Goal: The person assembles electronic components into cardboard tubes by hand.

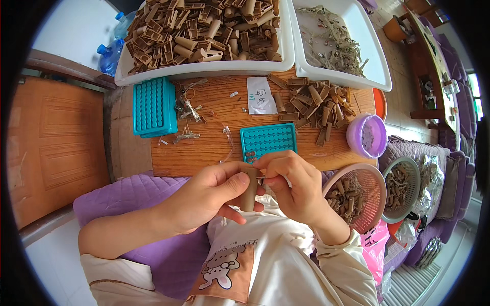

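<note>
Tan and seemingly plastic, a tubular casing (248, 196) is held near upright above the lap, just short of the wooden table (199, 155), its sides gripped by the left hand (217, 191), with the thumb pressed along it and the fingers curled loosely behind. At its upper end the right hand (295, 184) is brought close, thumb and forefinger nearly together; whether anything small is pinched there cannot be told. Light weight and stiff walls are to be expected, with a smooth surface that could be rolled between fingers, so a hold around the middle seems best, the ends being left free; thin edges might be cracked by hard squeezing. Beyond, a teal tray (275, 135) is set on the table, similar casings (321, 99) are heaped farther off, and many more are piled in a white bin (204, 68).
</note>
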A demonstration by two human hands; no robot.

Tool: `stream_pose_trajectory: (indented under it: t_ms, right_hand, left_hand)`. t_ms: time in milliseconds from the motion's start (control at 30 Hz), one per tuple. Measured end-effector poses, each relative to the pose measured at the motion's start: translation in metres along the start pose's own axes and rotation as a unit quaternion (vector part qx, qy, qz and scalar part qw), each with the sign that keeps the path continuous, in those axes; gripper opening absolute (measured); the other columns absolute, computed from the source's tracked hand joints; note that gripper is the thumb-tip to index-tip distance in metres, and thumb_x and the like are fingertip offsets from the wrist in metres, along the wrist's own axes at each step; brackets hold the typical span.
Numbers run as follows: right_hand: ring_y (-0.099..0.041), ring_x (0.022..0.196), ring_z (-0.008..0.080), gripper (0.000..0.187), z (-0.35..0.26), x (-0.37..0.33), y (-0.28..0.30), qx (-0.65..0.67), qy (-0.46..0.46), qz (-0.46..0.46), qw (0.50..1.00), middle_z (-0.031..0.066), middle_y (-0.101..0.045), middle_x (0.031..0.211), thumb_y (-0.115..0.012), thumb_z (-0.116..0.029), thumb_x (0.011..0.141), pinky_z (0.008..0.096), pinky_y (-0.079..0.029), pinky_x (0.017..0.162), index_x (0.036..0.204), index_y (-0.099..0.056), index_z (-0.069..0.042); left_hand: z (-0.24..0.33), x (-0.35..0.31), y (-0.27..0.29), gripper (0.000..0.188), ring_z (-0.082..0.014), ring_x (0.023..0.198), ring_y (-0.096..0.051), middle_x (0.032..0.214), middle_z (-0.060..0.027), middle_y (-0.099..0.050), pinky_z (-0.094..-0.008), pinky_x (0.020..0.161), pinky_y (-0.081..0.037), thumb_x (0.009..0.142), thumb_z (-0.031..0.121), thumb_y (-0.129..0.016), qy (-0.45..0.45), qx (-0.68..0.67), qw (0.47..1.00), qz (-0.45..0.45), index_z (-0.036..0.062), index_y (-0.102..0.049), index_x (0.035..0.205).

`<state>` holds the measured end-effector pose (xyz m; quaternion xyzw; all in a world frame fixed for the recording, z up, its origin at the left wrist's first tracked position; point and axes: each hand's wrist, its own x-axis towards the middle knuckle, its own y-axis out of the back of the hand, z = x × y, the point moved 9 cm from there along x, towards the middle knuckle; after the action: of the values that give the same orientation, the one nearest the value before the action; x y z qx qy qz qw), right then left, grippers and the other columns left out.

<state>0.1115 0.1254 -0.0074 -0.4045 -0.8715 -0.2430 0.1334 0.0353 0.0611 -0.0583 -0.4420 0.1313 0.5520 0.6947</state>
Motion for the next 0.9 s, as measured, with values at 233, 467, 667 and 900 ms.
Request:
stream_pose_trajectory:
  t_ms: [233,467,667,900]
  right_hand:
    - [-0.053,0.066,0.0240,0.018,0.010,-0.006,-0.014,0.009,-0.011,0.020,1.000,0.0115,-0.054,0.081,-0.053,0.011,0.069,0.0296,-0.045,0.055,0.081,-0.045,0.000]
    - [-0.053,0.066,0.0232,0.019,0.013,-0.014,-0.017,0.022,-0.045,0.044,0.998,0.0116,-0.054,0.083,-0.051,0.014,0.068,0.0290,-0.045,0.054,0.079,-0.043,0.001]
    - [-0.052,0.065,0.0232,0.023,0.009,-0.012,-0.018,-0.015,-0.013,0.055,0.998,0.0126,-0.053,0.084,-0.049,0.017,0.065,0.0280,-0.045,0.050,0.080,-0.043,0.002]
    - [-0.051,0.066,0.0237,0.023,0.022,-0.022,-0.023,0.016,-0.043,0.020,0.999,0.0105,-0.054,0.086,-0.052,0.014,0.066,0.0304,-0.044,0.055,0.081,-0.044,-0.001]
  left_hand:
    - [-0.006,-0.001,0.000,0.039,-0.0178,0.089,-0.059,0.095,-0.0075,-0.055,-0.0219,0.058,-0.050,0.090,0.033,-0.038,0.007,0.001,1.000,0.016,0.0031,-0.039,0.114]
    - [-0.009,-0.001,0.000,0.037,-0.0171,0.089,-0.058,0.096,-0.0075,-0.055,-0.0205,0.057,-0.050,0.090,0.031,-0.036,0.010,-0.025,1.000,0.016,0.0032,-0.039,0.114]
    - [-0.005,0.001,0.007,0.033,-0.0167,0.087,-0.059,0.095,-0.0070,-0.054,-0.0206,0.056,-0.050,0.091,0.030,-0.034,-0.014,-0.025,0.999,0.044,0.0028,-0.041,0.110]
    - [-0.014,0.003,0.003,0.031,-0.0146,0.085,-0.058,0.094,-0.0053,-0.054,-0.0227,0.060,-0.050,0.091,0.027,-0.034,0.034,0.019,0.999,0.029,0.0025,-0.042,0.110]
